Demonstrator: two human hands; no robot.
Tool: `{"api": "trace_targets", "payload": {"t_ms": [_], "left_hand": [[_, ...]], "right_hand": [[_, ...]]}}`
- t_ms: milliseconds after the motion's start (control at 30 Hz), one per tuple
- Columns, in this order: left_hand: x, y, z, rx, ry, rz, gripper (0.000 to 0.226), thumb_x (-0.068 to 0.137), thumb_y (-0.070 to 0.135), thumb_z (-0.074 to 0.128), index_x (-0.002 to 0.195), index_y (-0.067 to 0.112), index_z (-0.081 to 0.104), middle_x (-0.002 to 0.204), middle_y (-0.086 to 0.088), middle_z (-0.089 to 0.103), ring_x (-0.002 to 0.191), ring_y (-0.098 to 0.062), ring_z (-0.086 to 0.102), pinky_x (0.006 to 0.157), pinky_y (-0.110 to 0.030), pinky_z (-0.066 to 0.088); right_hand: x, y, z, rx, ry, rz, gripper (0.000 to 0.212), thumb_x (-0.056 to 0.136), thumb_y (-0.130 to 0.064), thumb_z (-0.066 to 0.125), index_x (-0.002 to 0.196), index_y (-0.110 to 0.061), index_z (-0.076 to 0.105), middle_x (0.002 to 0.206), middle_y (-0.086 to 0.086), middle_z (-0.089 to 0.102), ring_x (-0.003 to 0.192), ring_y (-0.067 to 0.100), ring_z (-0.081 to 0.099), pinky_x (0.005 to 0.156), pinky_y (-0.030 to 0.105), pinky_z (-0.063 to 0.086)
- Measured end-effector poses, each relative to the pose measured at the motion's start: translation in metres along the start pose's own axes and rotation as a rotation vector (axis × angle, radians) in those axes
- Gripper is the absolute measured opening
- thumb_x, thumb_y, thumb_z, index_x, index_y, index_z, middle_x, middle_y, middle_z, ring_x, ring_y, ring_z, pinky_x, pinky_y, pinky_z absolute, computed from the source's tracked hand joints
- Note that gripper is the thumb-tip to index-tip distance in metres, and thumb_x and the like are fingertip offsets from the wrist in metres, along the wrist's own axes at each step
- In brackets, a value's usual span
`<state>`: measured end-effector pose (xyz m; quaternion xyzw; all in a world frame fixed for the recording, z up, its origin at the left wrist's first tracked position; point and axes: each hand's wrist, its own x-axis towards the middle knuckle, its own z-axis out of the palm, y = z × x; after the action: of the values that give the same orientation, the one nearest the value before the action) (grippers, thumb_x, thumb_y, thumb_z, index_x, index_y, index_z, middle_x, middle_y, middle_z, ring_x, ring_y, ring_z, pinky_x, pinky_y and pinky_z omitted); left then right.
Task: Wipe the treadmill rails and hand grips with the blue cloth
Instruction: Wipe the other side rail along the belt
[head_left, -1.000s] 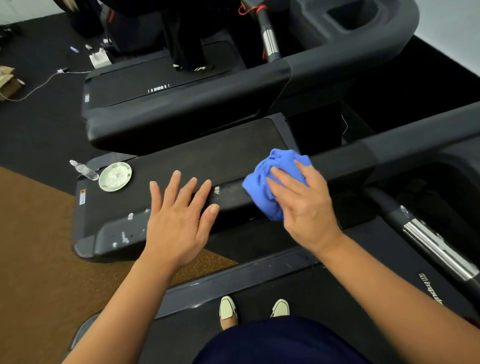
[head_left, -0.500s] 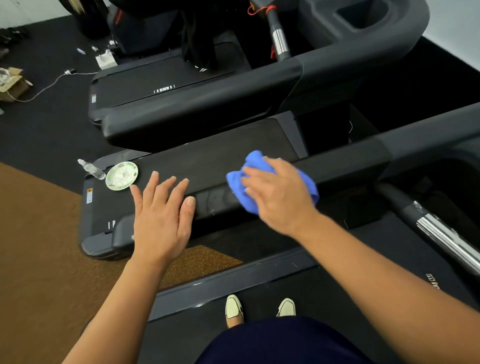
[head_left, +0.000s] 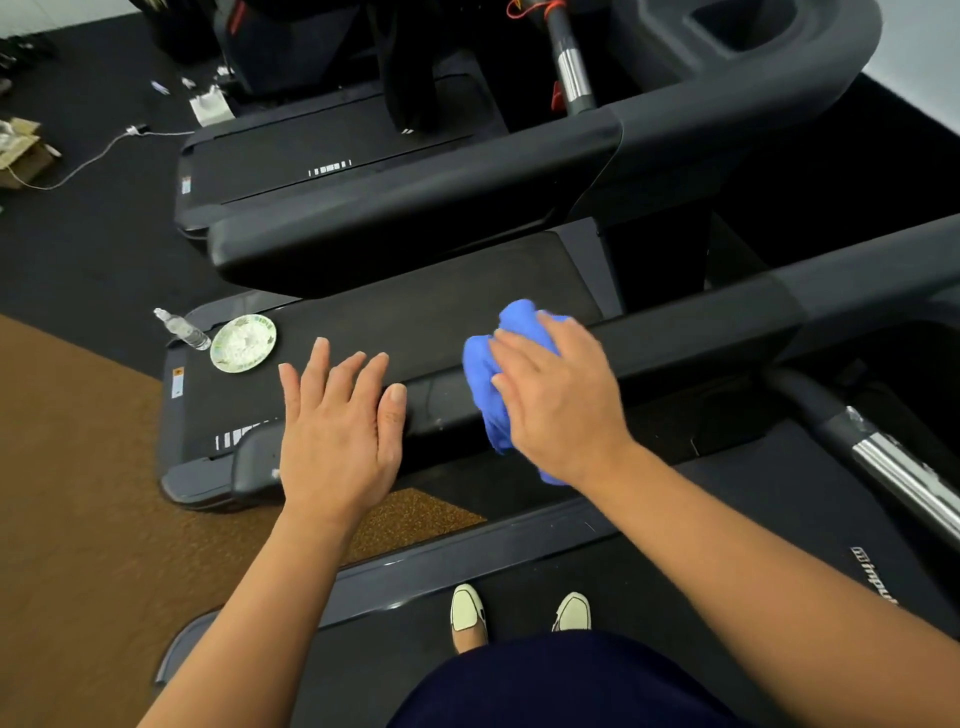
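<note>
1. R hand (head_left: 561, 400): laid over the bunched blue cloth (head_left: 485, 371), holding it down on the top of the treadmill rail (head_left: 701, 332). Fingers close together and curved over the cloth. Thumb hidden, so its grip can't be told.
2. Blue cloth: sits on the rail approx. mid-length, between R hand and rail. One lobe sticks out past the fingertips and another hangs below the wrist on the near side.
3. L hand (head_left: 337, 436): palm down over the rail's free end, just beside the cloth hand but apart from it. Fingers straight and slightly spread, thumb alongside, holding nothing. Contact w/ the rail can't be told.
4. Rail: dark and padded, running from lower left to upper right. Small pale specks show on its side between the two hands.
5. Hand grip (head_left: 904, 483): chrome section on a dark bar at far right, well apart from both hands.
6. Adjacent treadmill belt (head_left: 415, 322): beyond the rail. A pale plate (head_left: 242, 343) lies on its rear corner, w/ a clear bottle (head_left: 182, 328) lying just beside the plate.
7. Person's pale shoes (head_left: 467, 608) stand on the near belt. Brown carpet (head_left: 78, 493) at left.
</note>
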<state>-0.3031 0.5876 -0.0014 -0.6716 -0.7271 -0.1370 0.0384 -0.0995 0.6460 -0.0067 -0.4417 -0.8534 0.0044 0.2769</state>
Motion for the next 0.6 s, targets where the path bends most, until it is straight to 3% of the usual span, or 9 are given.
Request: {"api": "trace_targets", "payload": {"t_ms": [67,167,233,300,367,467,600], "left_hand": [[0.0,0.0,0.001,0.0,0.0,0.01,0.056,0.099,0.041,0.022,0.127,0.007,0.057,0.126,-0.014,0.06,0.137,-0.038,0.031,0.112,-0.059,0.018],[0.001,-0.002,0.002,-0.005,0.01,0.017,0.056,0.099,0.04,0.024,0.127,0.006,0.058,0.125,-0.015,0.061,0.136,-0.038,0.032,0.112,-0.059,0.018],[0.001,-0.001,0.001,-0.016,0.006,0.008,0.056,0.099,0.04,0.024,0.127,0.006,0.057,0.125,-0.015,0.061,0.137,-0.038,0.031,0.113,-0.058,0.016],[0.001,-0.001,0.0,-0.019,0.0,0.01,0.056,0.099,0.04,0.022,0.128,0.006,0.056,0.126,-0.014,0.06,0.138,-0.038,0.029,0.114,-0.057,0.014],[0.001,0.0,-0.002,-0.012,-0.005,0.013,0.057,0.1,0.041,0.021,0.129,0.007,0.056,0.127,-0.013,0.06,0.139,-0.037,0.028,0.115,-0.056,0.013],[0.001,0.001,-0.001,-0.015,-0.014,0.012,0.058,0.1,0.042,0.02,0.129,0.007,0.056,0.127,-0.013,0.06,0.139,-0.036,0.028,0.115,-0.056,0.013],[0.0,-0.001,0.0,-0.024,0.001,0.022,0.058,0.1,0.041,0.02,0.127,0.006,0.057,0.126,-0.013,0.06,0.138,-0.037,0.029,0.114,-0.058,0.015]], "right_hand": [[-0.006,-0.015,0.01,0.075,0.055,-0.002,0.023,0.087,-0.009,0.049,0.094,-0.005,0.069,0.096,0.01,0.069,0.088,0.036,0.058,0.086,0.05,0.045],[-0.026,-0.016,0.008,0.12,0.082,-0.227,0.026,0.092,-0.009,0.051,0.11,-0.005,0.07,0.119,0.008,0.067,0.113,0.038,0.058,0.102,0.046,0.042],[-0.038,0.006,0.003,0.048,0.081,-0.34,0.026,0.093,-0.01,0.052,0.112,-0.006,0.069,0.126,0.006,0.063,0.12,0.037,0.055,0.105,0.046,0.04],[-0.043,0.031,-0.003,-0.039,0.102,-0.3,0.027,0.09,-0.009,0.055,0.113,-0.002,0.068,0.127,0.009,0.061,0.117,0.041,0.055,0.104,0.047,0.04],[-0.039,0.041,-0.004,-0.077,0.177,-0.147,0.027,0.09,-0.008,0.053,0.11,0.001,0.068,0.122,0.012,0.064,0.108,0.043,0.059,0.1,0.046,0.043],[-0.021,0.013,0.004,-0.059,0.272,0.014,0.023,0.089,-0.005,0.05,0.099,0.001,0.07,0.108,0.01,0.069,0.095,0.041,0.06,0.088,0.046,0.046],[-0.022,-0.04,0.028,0.03,0.208,-0.136,0.03,0.081,-0.006,0.059,0.109,0.0,0.067,0.117,0.011,0.066,0.108,0.04,0.054,0.094,0.045,0.043]]}}
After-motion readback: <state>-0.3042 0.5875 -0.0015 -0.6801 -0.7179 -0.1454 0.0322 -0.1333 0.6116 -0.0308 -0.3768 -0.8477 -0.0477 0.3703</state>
